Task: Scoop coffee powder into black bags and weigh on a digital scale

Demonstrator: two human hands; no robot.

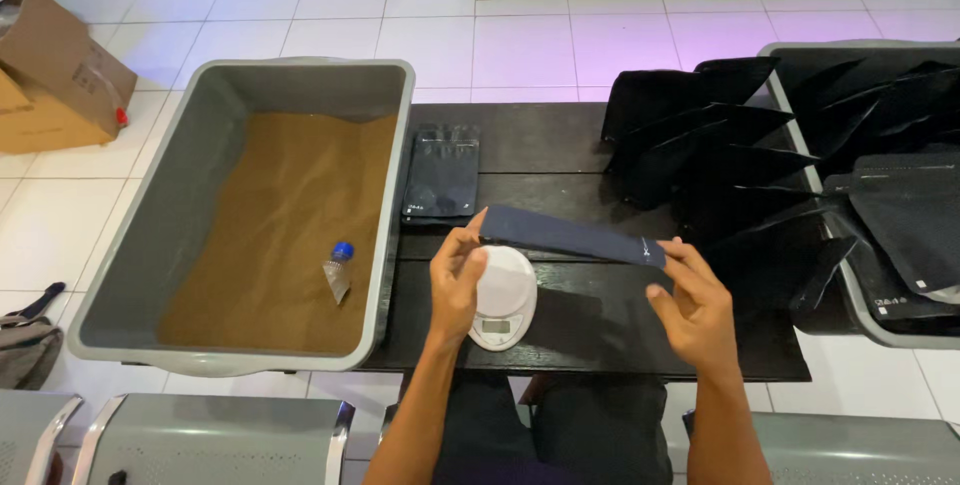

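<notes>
- A person at a dark wooden table holds a flat dark blue-grey pouch level above a round white kitchen scale, left hand pinching its left end, right hand pinching its right end between fingers and thumb
- Left of the scale stands a large grey plastic tub of brown powder, a cut clear bottle with a blue cap lying in it as a scoop
- At far centre lies a stack of flat black pouches; to the right, opened black pouches stand fanned out, more filling a grey tray
- Judged risk: with only fingertip grips on both ends, the limp pouch could sag or slip onto the scale, or brush the standing pouches just right and topple them
</notes>
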